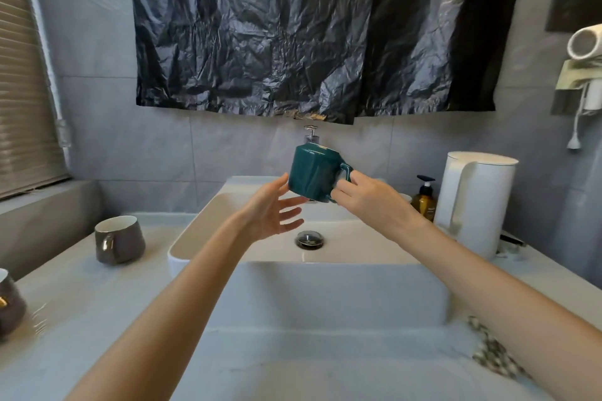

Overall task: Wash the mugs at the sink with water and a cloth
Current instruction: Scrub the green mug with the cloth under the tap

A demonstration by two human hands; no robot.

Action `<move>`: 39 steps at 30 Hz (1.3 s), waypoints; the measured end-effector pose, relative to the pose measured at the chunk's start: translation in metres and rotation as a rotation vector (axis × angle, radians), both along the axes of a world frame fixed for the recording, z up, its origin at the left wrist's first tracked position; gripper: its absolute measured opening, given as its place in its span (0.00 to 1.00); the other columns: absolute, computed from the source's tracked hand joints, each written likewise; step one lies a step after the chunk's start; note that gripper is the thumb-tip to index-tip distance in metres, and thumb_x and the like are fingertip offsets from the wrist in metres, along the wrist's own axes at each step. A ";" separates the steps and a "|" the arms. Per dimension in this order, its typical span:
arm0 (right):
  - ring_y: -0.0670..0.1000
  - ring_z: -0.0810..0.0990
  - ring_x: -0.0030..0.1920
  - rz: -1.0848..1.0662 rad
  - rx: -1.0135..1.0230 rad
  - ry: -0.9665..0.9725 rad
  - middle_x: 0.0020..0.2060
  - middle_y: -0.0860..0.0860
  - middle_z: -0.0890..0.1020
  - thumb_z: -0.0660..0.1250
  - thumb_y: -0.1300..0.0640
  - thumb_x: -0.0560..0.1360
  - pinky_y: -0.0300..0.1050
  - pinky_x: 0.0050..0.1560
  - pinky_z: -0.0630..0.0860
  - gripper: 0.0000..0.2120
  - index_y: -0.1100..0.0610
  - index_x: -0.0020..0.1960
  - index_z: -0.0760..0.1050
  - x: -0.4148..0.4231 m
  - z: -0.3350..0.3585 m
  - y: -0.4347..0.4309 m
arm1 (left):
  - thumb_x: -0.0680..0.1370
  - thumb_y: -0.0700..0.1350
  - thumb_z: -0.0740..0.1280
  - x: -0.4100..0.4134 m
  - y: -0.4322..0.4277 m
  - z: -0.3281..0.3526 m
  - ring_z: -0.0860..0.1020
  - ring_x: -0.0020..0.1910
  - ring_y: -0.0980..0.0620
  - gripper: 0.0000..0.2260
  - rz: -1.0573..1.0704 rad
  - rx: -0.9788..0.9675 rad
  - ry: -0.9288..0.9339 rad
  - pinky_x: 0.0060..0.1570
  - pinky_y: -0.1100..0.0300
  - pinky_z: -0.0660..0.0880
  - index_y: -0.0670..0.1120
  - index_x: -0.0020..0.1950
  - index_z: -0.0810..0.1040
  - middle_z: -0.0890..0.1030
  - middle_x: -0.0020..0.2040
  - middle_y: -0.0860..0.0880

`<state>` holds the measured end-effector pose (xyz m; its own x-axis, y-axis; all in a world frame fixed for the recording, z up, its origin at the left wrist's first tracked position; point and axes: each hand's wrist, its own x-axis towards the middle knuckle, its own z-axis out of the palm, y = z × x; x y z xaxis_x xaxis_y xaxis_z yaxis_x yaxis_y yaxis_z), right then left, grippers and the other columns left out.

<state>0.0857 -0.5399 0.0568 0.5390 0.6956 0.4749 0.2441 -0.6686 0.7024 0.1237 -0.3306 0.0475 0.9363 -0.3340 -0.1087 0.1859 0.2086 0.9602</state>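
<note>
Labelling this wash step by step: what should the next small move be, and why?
Probably close the left hand round the body of the green mug to steady it. The right hand holds it only by the handle, tilted above the sink, and the open left hand is right beside it. No water is seen running; the checked cloth lies on the counter.

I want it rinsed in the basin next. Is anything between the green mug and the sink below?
Only the open left hand, spread just below-left of the green mug, which the right hand holds by the handle. The sink shows only its drain.
</note>
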 end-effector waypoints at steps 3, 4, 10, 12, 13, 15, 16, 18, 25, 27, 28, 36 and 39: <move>0.52 0.76 0.51 0.022 0.198 0.167 0.53 0.51 0.79 0.71 0.65 0.72 0.41 0.44 0.78 0.14 0.55 0.56 0.77 -0.003 -0.001 -0.002 | 0.79 0.55 0.64 -0.001 -0.005 0.001 0.76 0.58 0.48 0.16 0.024 -0.058 -0.007 0.54 0.53 0.76 0.47 0.62 0.76 0.81 0.57 0.46; 0.52 0.74 0.55 0.020 0.256 0.223 0.57 0.52 0.78 0.68 0.64 0.75 0.44 0.48 0.78 0.14 0.56 0.60 0.75 -0.003 -0.001 -0.003 | 0.79 0.53 0.65 -0.001 -0.006 0.002 0.77 0.57 0.48 0.16 0.045 -0.083 -0.014 0.54 0.54 0.76 0.46 0.63 0.75 0.82 0.55 0.46; 0.51 0.76 0.51 0.152 0.474 0.347 0.54 0.52 0.80 0.63 0.56 0.79 0.41 0.50 0.74 0.09 0.56 0.57 0.77 0.001 -0.007 -0.005 | 0.76 0.46 0.70 -0.006 -0.016 0.016 0.81 0.57 0.46 0.19 0.096 -0.197 -0.034 0.50 0.59 0.80 0.39 0.64 0.74 0.81 0.58 0.41; 0.53 0.77 0.51 0.138 0.439 0.311 0.54 0.53 0.80 0.65 0.57 0.78 0.45 0.49 0.78 0.10 0.58 0.57 0.78 -0.001 -0.011 -0.005 | 0.77 0.44 0.68 -0.009 -0.022 0.019 0.81 0.56 0.46 0.15 0.110 -0.210 -0.014 0.50 0.59 0.79 0.39 0.62 0.74 0.81 0.58 0.40; 0.54 0.78 0.50 0.132 0.428 0.271 0.52 0.54 0.81 0.67 0.58 0.77 0.48 0.46 0.80 0.10 0.59 0.56 0.78 -0.002 -0.013 -0.004 | 0.78 0.42 0.67 -0.011 -0.026 0.020 0.81 0.53 0.46 0.11 0.136 -0.251 0.013 0.50 0.58 0.79 0.39 0.59 0.75 0.81 0.57 0.40; 0.56 0.79 0.45 0.126 0.408 0.177 0.47 0.56 0.82 0.72 0.62 0.72 0.50 0.37 0.81 0.10 0.60 0.53 0.80 -0.003 -0.018 -0.003 | 0.79 0.40 0.66 -0.016 -0.034 0.020 0.82 0.46 0.47 0.05 0.168 -0.373 0.081 0.51 0.57 0.77 0.39 0.52 0.77 0.83 0.50 0.40; 0.56 0.79 0.43 0.120 0.410 0.140 0.45 0.56 0.82 0.74 0.64 0.70 0.49 0.35 0.81 0.11 0.60 0.51 0.80 -0.004 -0.020 -0.002 | 0.79 0.40 0.66 -0.019 -0.038 0.020 0.82 0.45 0.47 0.05 0.169 -0.426 0.104 0.51 0.57 0.77 0.39 0.50 0.77 0.83 0.46 0.41; 0.55 0.79 0.40 0.118 0.425 0.066 0.42 0.56 0.82 0.76 0.68 0.65 0.46 0.33 0.80 0.13 0.60 0.49 0.80 -0.005 -0.023 -0.001 | 0.79 0.42 0.66 -0.023 -0.044 0.021 0.81 0.46 0.47 0.06 0.146 -0.486 0.122 0.53 0.56 0.76 0.39 0.49 0.78 0.83 0.45 0.42; 0.55 0.80 0.40 0.103 0.486 -0.004 0.42 0.57 0.82 0.79 0.66 0.62 0.43 0.34 0.80 0.17 0.61 0.50 0.80 -0.014 -0.034 -0.009 | 0.81 0.44 0.62 -0.030 -0.056 0.021 0.81 0.49 0.49 0.07 0.037 -0.407 0.011 0.51 0.58 0.77 0.44 0.57 0.76 0.83 0.49 0.46; 0.54 0.80 0.40 0.104 0.504 0.012 0.43 0.56 0.82 0.77 0.65 0.66 0.42 0.34 0.80 0.15 0.61 0.51 0.80 -0.017 -0.038 -0.011 | 0.82 0.44 0.61 -0.030 -0.060 0.019 0.80 0.49 0.50 0.08 0.029 -0.401 -0.003 0.52 0.60 0.77 0.44 0.58 0.75 0.83 0.49 0.46; 0.54 0.80 0.41 0.110 0.502 0.026 0.43 0.56 0.82 0.76 0.64 0.68 0.42 0.35 0.80 0.14 0.61 0.52 0.79 -0.019 -0.040 -0.012 | 0.82 0.43 0.61 -0.031 -0.062 0.017 0.80 0.48 0.50 0.07 0.041 -0.398 -0.002 0.51 0.60 0.77 0.43 0.57 0.75 0.82 0.48 0.45; 0.57 0.83 0.49 0.069 0.604 0.061 0.57 0.58 0.81 0.74 0.66 0.69 0.47 0.44 0.82 0.20 0.62 0.61 0.77 -0.054 -0.057 -0.027 | 0.81 0.39 0.62 -0.037 -0.087 0.003 0.79 0.58 0.45 0.15 0.163 -0.357 -0.010 0.53 0.58 0.76 0.37 0.66 0.71 0.80 0.59 0.40; 0.55 0.83 0.49 0.123 0.723 -0.015 0.55 0.56 0.82 0.71 0.65 0.73 0.48 0.43 0.83 0.14 0.60 0.58 0.77 -0.082 -0.048 -0.034 | 0.81 0.38 0.62 -0.035 -0.094 0.002 0.79 0.56 0.47 0.14 0.157 -0.386 -0.030 0.54 0.59 0.75 0.37 0.67 0.71 0.78 0.62 0.40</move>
